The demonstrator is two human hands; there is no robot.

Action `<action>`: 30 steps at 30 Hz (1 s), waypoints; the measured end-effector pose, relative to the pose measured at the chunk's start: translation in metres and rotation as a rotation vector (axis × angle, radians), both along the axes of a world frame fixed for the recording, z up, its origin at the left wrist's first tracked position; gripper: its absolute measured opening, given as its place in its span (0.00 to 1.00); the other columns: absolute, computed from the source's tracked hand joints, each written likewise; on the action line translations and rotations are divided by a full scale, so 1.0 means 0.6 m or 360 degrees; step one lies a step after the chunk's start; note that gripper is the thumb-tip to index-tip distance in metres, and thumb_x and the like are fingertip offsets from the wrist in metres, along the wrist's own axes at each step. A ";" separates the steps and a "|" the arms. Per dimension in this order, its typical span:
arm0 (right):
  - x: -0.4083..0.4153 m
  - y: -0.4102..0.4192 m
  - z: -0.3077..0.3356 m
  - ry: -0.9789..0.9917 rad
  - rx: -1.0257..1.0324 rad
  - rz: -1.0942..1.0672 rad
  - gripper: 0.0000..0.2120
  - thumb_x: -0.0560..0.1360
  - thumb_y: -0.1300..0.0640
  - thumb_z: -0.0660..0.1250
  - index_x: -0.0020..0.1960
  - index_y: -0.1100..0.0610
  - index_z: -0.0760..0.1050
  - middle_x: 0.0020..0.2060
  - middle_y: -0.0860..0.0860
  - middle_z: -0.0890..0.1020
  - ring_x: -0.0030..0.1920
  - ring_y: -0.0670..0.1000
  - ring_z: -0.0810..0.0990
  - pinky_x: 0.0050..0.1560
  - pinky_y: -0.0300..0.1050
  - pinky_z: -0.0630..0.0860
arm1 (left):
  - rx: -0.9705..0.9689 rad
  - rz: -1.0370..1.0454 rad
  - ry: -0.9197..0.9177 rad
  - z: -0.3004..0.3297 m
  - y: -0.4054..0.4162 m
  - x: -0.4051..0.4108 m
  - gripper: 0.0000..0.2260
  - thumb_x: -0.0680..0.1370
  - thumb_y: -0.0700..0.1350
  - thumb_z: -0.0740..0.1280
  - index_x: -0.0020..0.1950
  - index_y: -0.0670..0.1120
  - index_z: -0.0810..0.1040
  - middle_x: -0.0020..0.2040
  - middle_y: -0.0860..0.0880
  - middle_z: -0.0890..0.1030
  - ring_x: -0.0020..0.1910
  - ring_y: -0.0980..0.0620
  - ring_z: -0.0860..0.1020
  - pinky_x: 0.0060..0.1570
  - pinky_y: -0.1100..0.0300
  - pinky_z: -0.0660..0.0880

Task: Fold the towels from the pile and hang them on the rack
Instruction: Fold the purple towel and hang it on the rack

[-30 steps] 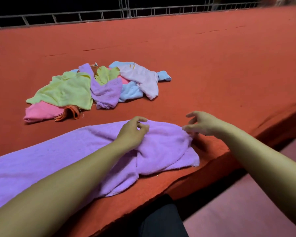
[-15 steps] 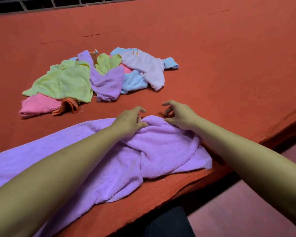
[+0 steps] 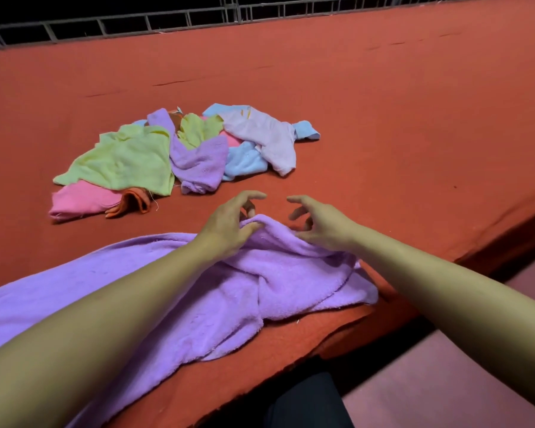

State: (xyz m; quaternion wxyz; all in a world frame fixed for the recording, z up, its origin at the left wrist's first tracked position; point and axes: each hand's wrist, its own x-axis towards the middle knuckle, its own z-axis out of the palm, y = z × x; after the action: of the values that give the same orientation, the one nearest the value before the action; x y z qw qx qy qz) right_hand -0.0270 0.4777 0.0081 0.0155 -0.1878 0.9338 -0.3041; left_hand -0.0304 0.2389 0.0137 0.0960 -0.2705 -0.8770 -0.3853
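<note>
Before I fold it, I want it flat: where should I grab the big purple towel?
Probably the bunched far edge of the big purple towel, where the left hand pinches it. Come from above, the right hand taking the same edge further right, then pull apart; the crumpled right end needs spreading.

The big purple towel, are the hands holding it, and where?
Yes. The left hand pinches the purple towel at its bunched far edge. The right hand rests on that edge beside it; whether it grips cannot be told.
</note>
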 end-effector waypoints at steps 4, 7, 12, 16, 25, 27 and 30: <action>0.001 -0.008 -0.011 -0.0089 -0.0018 0.0034 0.36 0.72 0.63 0.72 0.76 0.53 0.61 0.48 0.42 0.81 0.34 0.35 0.76 0.41 0.27 0.68 | 0.0055 -0.0045 0.0031 0.011 -0.004 0.010 0.22 0.74 0.34 0.71 0.64 0.52 0.76 0.41 0.54 0.74 0.38 0.63 0.74 0.44 0.75 0.67; -0.005 -0.008 -0.009 -0.0136 -0.0016 0.0032 0.39 0.72 0.61 0.73 0.78 0.53 0.58 0.53 0.43 0.80 0.35 0.41 0.76 0.41 0.28 0.69 | 0.0121 -0.0093 0.0039 0.019 -0.002 0.016 0.23 0.73 0.31 0.70 0.63 0.52 0.76 0.42 0.53 0.74 0.41 0.63 0.75 0.48 0.76 0.69; -0.012 -0.012 -0.013 -0.0255 -0.0145 0.0113 0.40 0.72 0.64 0.73 0.78 0.54 0.57 0.49 0.48 0.85 0.37 0.36 0.78 0.43 0.28 0.71 | 0.0167 -0.0094 0.0001 0.009 -0.006 0.016 0.25 0.72 0.31 0.71 0.62 0.56 0.74 0.41 0.54 0.74 0.39 0.61 0.74 0.46 0.74 0.69; -0.010 0.003 -0.007 -0.0170 -0.0474 -0.0056 0.34 0.72 0.66 0.71 0.75 0.55 0.62 0.40 0.48 0.84 0.39 0.41 0.80 0.48 0.34 0.73 | 0.0193 0.0013 -0.0007 -0.003 -0.018 0.006 0.23 0.73 0.36 0.74 0.62 0.57 0.74 0.46 0.53 0.77 0.36 0.59 0.73 0.43 0.72 0.70; -0.009 0.036 0.018 -0.0001 -0.0930 -0.0272 0.27 0.77 0.68 0.65 0.73 0.56 0.62 0.39 0.49 0.77 0.34 0.47 0.75 0.39 0.43 0.77 | 0.0142 0.0207 -0.0185 -0.013 -0.024 -0.022 0.27 0.70 0.43 0.78 0.66 0.53 0.72 0.44 0.54 0.80 0.35 0.62 0.73 0.45 0.63 0.71; -0.014 0.046 0.022 0.0022 -0.0948 -0.0326 0.27 0.77 0.68 0.65 0.73 0.55 0.63 0.39 0.48 0.77 0.34 0.45 0.75 0.39 0.40 0.74 | 0.0127 0.0223 -0.0282 -0.012 -0.028 -0.029 0.28 0.69 0.51 0.79 0.65 0.55 0.72 0.34 0.55 0.75 0.33 0.57 0.72 0.41 0.58 0.71; -0.032 0.068 0.040 0.0096 -0.0932 -0.0379 0.27 0.77 0.65 0.67 0.73 0.55 0.64 0.41 0.48 0.79 0.38 0.44 0.76 0.41 0.38 0.73 | 0.0030 0.0237 -0.0304 -0.009 -0.033 -0.051 0.26 0.69 0.57 0.77 0.63 0.57 0.73 0.29 0.55 0.66 0.28 0.56 0.66 0.35 0.56 0.65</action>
State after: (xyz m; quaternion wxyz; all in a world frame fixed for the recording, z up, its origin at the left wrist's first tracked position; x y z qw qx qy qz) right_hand -0.0464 0.5185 0.0319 -0.1027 -0.0825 0.8220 -0.5540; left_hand -0.0609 0.2189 0.0084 0.0429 -0.1658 -0.8962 -0.4092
